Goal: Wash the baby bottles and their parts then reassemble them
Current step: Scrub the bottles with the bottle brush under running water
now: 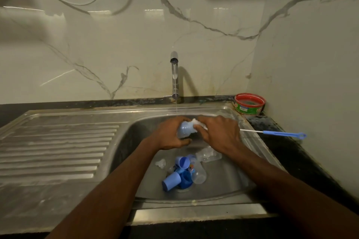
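I have a pale blue bottle cap [184, 129] in my left hand [171, 134], fingers curled round it from the left, just under the thin stream from the tap [174, 75]. My right hand [217, 132] pinches a soapy white scrubbing pad [198, 123] against the cap's rim; whether it is sponge or cloth I cannot tell through the foam. To do this step well, I judge I should turn the cap slowly in my left grip while the right works the pad round the rim and into the hollow, where milk film tends to stay, and keep the piece low over the sink [213, 186] so a slip drops it only a short way. Wet soap makes this plastic slick, so the left grip wants to be firm but not squeezing. Below the tap, near the drain, the rest waits: a clear bottle [208, 155] lying on its side, a second clear bottle [198, 173], a small blue cap [182, 162], a blue cup-shaped cover [172, 180] and a dark blue collar [185, 179], all heaped touching. The bottle brush [275, 132] lies right of the tap across the sink's edge onto the bench [287, 149], within reach for the bottles. Nothing looks reassembled yet.
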Action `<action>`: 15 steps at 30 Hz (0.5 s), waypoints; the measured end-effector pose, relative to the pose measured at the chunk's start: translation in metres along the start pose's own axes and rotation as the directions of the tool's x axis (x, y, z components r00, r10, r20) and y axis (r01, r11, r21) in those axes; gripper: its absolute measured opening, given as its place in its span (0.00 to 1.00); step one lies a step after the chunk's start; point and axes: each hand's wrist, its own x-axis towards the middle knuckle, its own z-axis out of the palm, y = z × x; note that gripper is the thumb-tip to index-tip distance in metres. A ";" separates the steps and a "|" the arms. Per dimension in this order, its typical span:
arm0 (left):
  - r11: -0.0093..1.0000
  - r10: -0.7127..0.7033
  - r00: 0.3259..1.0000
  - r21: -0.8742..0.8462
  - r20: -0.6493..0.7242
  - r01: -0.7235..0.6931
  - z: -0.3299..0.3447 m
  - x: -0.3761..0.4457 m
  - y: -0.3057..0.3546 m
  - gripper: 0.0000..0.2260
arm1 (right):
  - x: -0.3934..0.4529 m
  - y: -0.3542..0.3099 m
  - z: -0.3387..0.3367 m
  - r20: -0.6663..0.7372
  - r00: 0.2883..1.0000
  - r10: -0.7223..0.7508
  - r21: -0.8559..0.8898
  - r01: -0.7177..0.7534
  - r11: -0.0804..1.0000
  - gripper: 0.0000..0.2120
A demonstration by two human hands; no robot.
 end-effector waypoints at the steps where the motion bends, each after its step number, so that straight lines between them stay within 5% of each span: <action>1: 1.000 0.010 0.998 0.011 0.059 -0.011 0.001 0.002 0.001 0.32 | 0.000 0.001 0.003 0.027 0.999 0.038 -0.025 -0.038 0.999 0.17; 5: 0.995 0.021 0.992 0.097 0.123 -0.033 -0.005 0.005 -0.003 0.29 | 0.001 0.002 0.008 0.128 0.989 0.079 -0.015 -0.077 0.997 0.17; 9: 0.974 0.125 0.992 0.191 -0.010 -0.121 -0.011 0.001 -0.011 0.32 | 0.003 -0.002 0.012 0.199 0.976 -0.084 0.007 0.084 0.996 0.20; 12: 0.992 0.113 0.992 0.057 -0.058 -0.110 -0.005 -0.001 -0.009 0.35 | 0.000 0.000 0.009 0.092 0.984 -0.152 0.001 0.152 0.988 0.20; 15: 0.995 0.049 0.998 -0.090 -0.043 -0.053 0.000 0.002 0.002 0.35 | -0.001 0.002 0.003 0.009 0.998 -0.064 -0.032 0.064 0.997 0.18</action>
